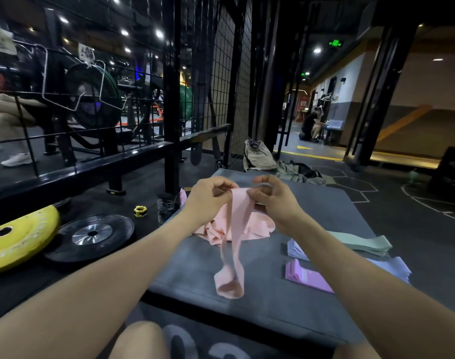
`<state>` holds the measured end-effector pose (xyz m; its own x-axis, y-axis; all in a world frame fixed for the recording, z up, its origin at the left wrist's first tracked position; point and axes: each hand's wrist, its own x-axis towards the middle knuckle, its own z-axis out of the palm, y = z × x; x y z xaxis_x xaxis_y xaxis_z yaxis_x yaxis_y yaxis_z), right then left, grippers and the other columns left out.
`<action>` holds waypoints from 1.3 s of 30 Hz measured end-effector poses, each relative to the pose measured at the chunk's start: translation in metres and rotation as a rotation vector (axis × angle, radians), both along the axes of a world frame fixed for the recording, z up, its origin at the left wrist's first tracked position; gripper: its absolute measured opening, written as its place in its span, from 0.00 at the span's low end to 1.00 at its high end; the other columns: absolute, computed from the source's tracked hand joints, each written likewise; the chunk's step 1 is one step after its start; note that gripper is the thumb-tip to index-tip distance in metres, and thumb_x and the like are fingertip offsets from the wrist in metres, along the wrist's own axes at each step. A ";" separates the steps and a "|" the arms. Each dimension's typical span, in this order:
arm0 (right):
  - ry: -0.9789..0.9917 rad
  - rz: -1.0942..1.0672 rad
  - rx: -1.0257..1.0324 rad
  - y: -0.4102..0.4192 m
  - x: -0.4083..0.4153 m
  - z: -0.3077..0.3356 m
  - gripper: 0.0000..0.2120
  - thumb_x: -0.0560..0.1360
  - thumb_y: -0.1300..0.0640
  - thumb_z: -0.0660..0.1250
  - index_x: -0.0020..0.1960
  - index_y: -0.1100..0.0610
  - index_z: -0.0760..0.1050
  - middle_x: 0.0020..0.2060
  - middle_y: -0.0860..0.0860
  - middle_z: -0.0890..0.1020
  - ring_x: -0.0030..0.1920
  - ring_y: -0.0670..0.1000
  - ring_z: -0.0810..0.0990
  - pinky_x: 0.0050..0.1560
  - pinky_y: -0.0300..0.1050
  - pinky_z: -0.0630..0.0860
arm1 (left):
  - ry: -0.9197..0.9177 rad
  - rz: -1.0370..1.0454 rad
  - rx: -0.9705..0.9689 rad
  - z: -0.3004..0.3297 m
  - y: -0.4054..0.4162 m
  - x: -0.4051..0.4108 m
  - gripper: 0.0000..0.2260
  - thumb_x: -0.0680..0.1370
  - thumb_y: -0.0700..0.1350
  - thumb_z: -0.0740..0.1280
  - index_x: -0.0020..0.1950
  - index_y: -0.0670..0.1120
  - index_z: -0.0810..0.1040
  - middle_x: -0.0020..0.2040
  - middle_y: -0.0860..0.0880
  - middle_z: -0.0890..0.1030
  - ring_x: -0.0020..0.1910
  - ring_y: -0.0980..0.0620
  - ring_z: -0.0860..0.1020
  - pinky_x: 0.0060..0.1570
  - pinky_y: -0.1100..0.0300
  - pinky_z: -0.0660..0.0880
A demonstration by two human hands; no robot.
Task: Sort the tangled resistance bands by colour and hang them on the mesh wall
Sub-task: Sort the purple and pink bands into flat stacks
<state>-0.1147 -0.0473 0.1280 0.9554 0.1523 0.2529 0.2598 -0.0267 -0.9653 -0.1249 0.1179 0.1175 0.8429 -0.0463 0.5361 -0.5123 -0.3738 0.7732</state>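
where the black wire mesh wall (222, 81) rises at the back left, its grid of thin square cells is seen upright beside a dark steel frame. below it a flat grey mat (286, 301) with a matte, slightly worn surface is spread over the dark floor. to the left, on the floor, a yellow weight plate (16, 239) and a black weight plate (91, 235) are laid flat, both round discs. above the middle of the mat a pink band (234, 229), a soft flat ribbon loop, is held up; its long axis runs from the hands down toward the viewer, its lower loop end resting on the mat, over a crumpled pink pile (257, 226). at the right, green bands (363, 243), lilac bands (296, 251) and purple bands (306, 277) are laid in flat folded stacks. the band's top is pinched by the curled fingers of the left hand (208, 200) and right hand (275, 200).
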 end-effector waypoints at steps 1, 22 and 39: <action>-0.013 0.038 -0.017 0.000 -0.002 0.002 0.09 0.74 0.67 0.66 0.47 0.54 0.72 0.37 0.55 0.73 0.40 0.54 0.75 0.52 0.55 0.76 | 0.018 0.000 -0.022 0.001 0.002 0.000 0.13 0.75 0.33 0.66 0.42 0.52 0.80 0.41 0.49 0.82 0.39 0.52 0.79 0.44 0.59 0.77; -0.177 -0.175 -0.203 0.019 -0.040 0.035 0.12 0.75 0.59 0.67 0.34 0.56 0.71 0.28 0.50 0.72 0.26 0.46 0.67 0.27 0.35 0.66 | 0.242 -0.126 -0.041 0.005 0.004 -0.039 0.13 0.79 0.48 0.63 0.54 0.39 0.77 0.47 0.46 0.77 0.46 0.49 0.74 0.50 0.54 0.71; -0.255 -0.100 -0.521 0.024 -0.026 -0.019 0.12 0.71 0.57 0.72 0.50 0.61 0.74 0.41 0.51 0.76 0.40 0.49 0.73 0.34 0.31 0.67 | 0.474 0.057 -0.486 -0.013 -0.004 -0.014 0.14 0.80 0.47 0.62 0.55 0.38 0.78 0.51 0.42 0.77 0.42 0.47 0.78 0.33 0.59 0.77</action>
<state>-0.1407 -0.0233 0.1092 0.8903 0.2304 0.3927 0.4539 -0.5168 -0.7259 -0.1385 0.1137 0.1044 0.9858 0.1584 0.0566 -0.0663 0.0566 0.9962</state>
